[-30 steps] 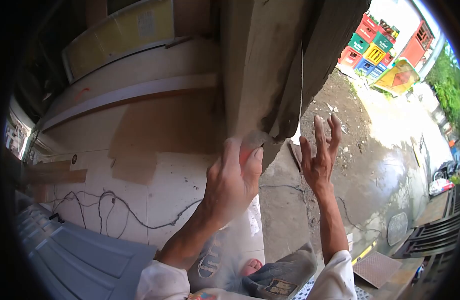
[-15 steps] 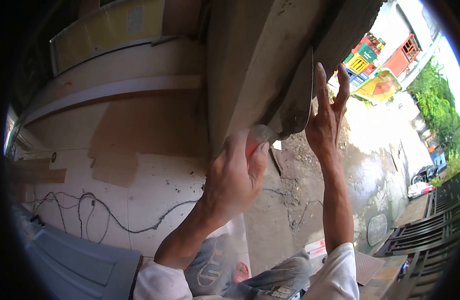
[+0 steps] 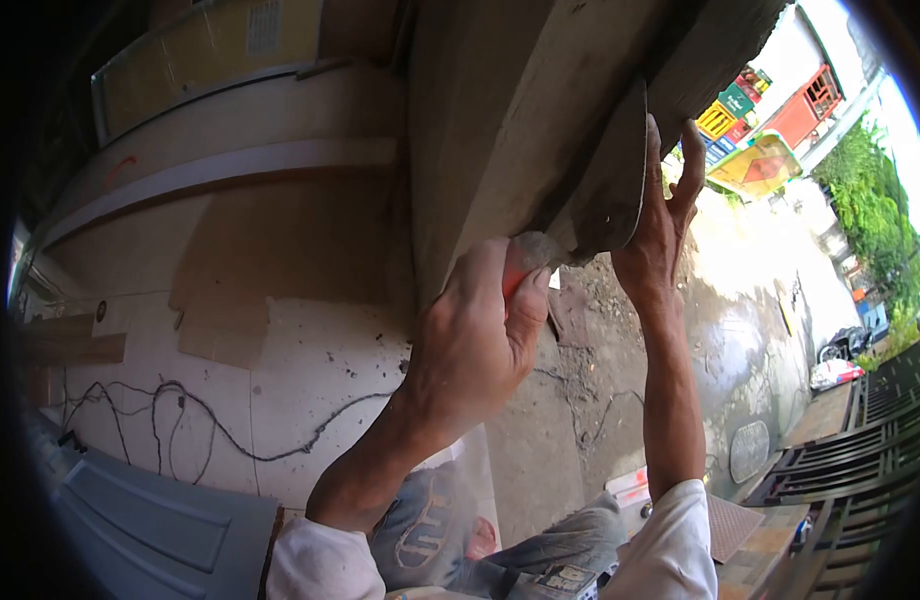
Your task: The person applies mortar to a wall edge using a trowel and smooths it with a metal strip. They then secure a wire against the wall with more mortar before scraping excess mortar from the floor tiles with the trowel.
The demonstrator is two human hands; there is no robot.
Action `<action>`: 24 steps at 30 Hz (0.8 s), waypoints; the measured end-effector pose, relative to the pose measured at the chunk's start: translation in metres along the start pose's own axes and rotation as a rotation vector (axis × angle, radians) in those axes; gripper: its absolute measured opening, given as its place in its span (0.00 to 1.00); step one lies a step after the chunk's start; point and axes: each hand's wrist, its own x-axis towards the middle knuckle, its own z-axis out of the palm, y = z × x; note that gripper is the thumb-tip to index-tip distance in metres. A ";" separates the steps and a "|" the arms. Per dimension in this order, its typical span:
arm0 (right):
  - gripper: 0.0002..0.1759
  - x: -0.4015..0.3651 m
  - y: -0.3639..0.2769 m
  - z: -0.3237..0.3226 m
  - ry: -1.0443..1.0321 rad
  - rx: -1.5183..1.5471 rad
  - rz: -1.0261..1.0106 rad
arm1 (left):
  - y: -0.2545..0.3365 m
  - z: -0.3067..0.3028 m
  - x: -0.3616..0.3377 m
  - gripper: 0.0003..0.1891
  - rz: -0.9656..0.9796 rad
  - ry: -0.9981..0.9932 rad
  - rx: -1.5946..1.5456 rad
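Observation:
My left hand (image 3: 470, 345) is wrapped round the red handle of a trowel (image 3: 610, 190). The trowel's thin, grey-smeared blade slants up and to the right, close against the underside of a rough cement beam (image 3: 540, 90). On the blade's right side is my right hand (image 3: 655, 235), its fingers stretched upward and apart. One fingertip of it appears to touch the blade's edge; the other fingers are partly hidden behind the blade. Dark wet-looking mortar (image 3: 580, 255) clings near the blade's lower end.
A black cable (image 3: 300, 450) runs over the pale tiled floor (image 3: 220, 400) at lower left, near a grey panelled door (image 3: 160, 520). Stacked coloured crates (image 3: 718, 120) stand outside at upper right. Dark metal bars (image 3: 850, 450) lie at lower right.
The trowel blade has shifted slightly right and up, showing more of its face. Both hands stay near the same place, my right fingers now closer behind the blade.

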 end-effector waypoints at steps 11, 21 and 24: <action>0.41 0.000 0.003 0.004 0.035 0.036 -0.041 | -0.011 -0.001 -0.017 0.16 -0.041 -0.029 0.038; 0.39 0.000 0.004 0.009 0.061 0.016 -0.048 | -0.018 -0.001 -0.039 0.18 -0.126 -0.073 0.096; 0.38 -0.001 0.005 0.010 0.058 -0.021 -0.045 | -0.020 -0.001 -0.046 0.19 -0.137 -0.071 0.102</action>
